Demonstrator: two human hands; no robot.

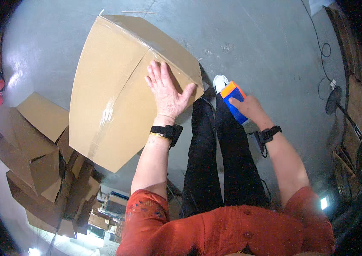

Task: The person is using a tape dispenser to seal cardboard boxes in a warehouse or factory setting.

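The left hand (166,93) lies spread flat on the carton (108,89), apparently steadying it; the right hand (253,111) grips a blue-and-orange tool (231,92), possibly a tape dispenser.

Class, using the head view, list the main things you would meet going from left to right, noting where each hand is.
Cardboard pile → taped box with the left hand flat on it → blue-and-orange tool in the right hand → dark round disc.
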